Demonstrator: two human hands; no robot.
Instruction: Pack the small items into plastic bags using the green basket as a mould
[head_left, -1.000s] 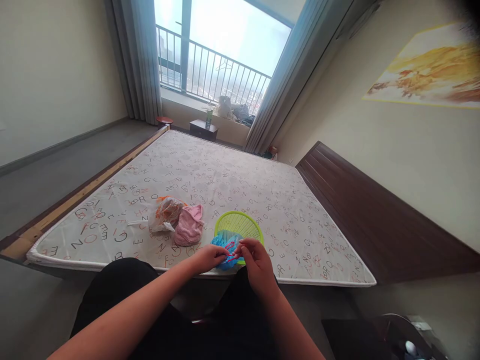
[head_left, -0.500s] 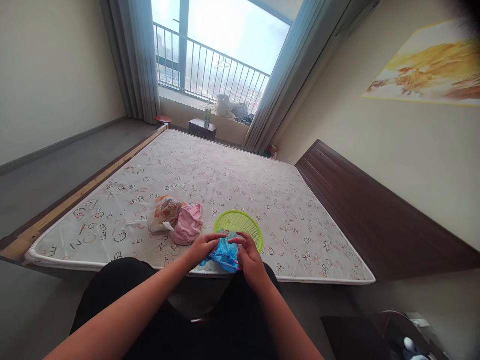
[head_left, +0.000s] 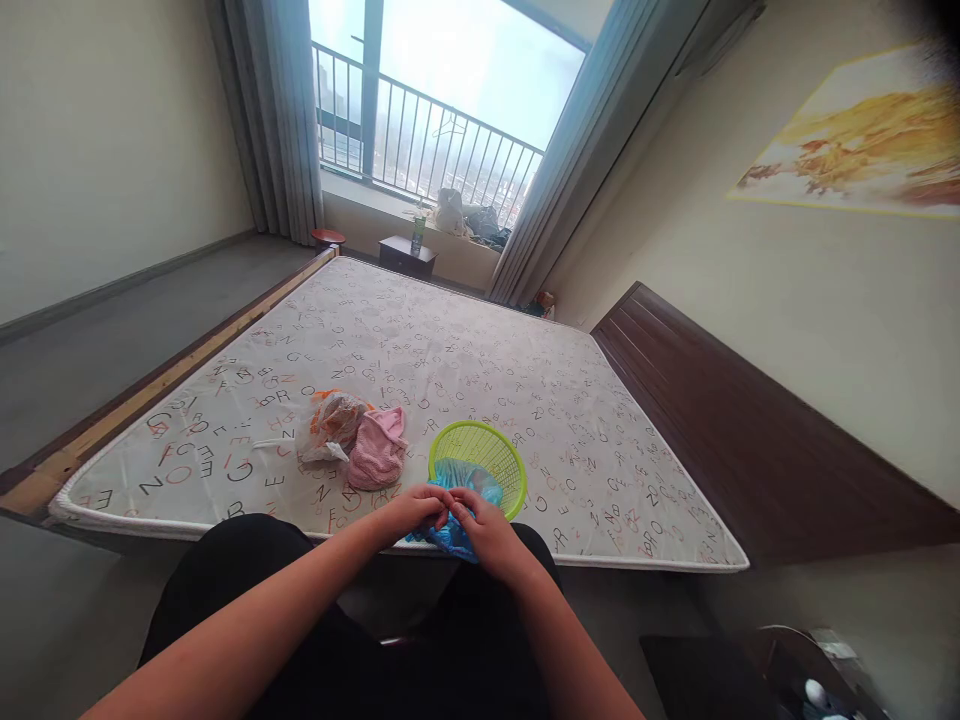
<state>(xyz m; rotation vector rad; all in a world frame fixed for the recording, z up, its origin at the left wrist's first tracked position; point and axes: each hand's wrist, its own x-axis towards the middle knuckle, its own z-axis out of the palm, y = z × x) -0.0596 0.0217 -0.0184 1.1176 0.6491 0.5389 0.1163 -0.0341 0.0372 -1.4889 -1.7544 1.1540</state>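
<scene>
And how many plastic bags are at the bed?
2: an orange-marked translucent bag beside the pink cloth, and a blue bag at the left hand and right hand, overlapping the green mesh basket. Others may be hidden.

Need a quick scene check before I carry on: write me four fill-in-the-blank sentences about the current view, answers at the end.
1. The left hand and right hand meet at a plastic bag coloured ____.
2. The mesh basket just beyond the hands is yellowish ____.
3. The cloth beside the clear bag is ____.
4. The mattress is printed with scattered ____.

Missing words: blue; green; pink; letters.
</scene>
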